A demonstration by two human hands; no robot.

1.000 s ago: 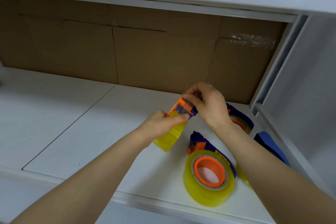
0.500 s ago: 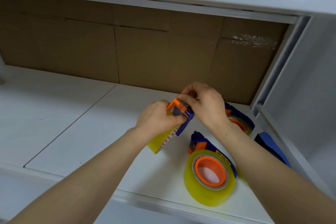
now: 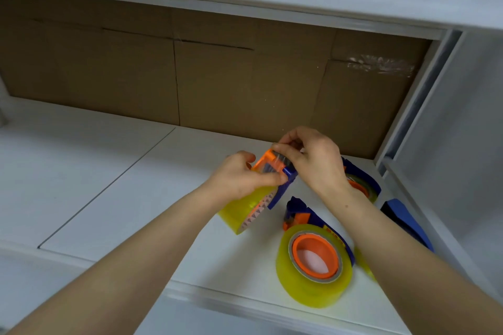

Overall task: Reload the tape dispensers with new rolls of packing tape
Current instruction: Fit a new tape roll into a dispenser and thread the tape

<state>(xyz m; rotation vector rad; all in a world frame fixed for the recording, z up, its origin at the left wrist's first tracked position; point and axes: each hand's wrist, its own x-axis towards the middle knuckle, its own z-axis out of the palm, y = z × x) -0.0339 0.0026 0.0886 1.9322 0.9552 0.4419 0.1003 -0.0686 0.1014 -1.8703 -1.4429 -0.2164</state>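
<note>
So I had my left hand (image 3: 239, 179) wrapped around the blue-and-orange plastic tape dispenser (image 3: 268, 164) with its yellowish clear roll (image 3: 239, 211), up over the white shelf (image 3: 109, 198), right hand (image 3: 313, 163) pinching its orange top end, second loaded dispenser (image 3: 313, 258) lying at its 5 o'clock.

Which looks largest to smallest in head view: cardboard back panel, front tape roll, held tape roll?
1. cardboard back panel
2. front tape roll
3. held tape roll
Ranks 2 and 3 unsure: the front one sits nearer the camera, and the left hand covers part of the held one.
</note>
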